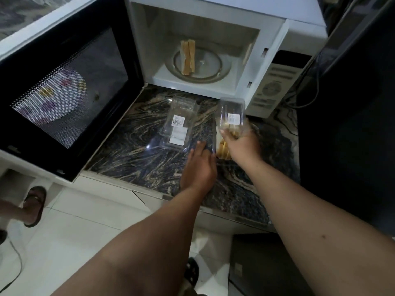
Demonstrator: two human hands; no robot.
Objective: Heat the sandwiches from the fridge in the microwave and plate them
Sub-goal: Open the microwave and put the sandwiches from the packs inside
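No text can be read. The empty clear container (178, 124) carries a small white barcode sticker and a larger white label, both too blurred to make out. The second clear container (232, 113) bears a similar sticker, unreadable. The microwave control panel (271, 88) shows only blurred markings.

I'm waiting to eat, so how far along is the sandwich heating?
Done: one sandwich lies on the turntable of the open microwave, and an empty clear container sits on the counter. In hand: the right hand holds a second container with a sandwich still in it; the left hand touches the counter beside it. Left: loading it, closing the door, heating, plating.
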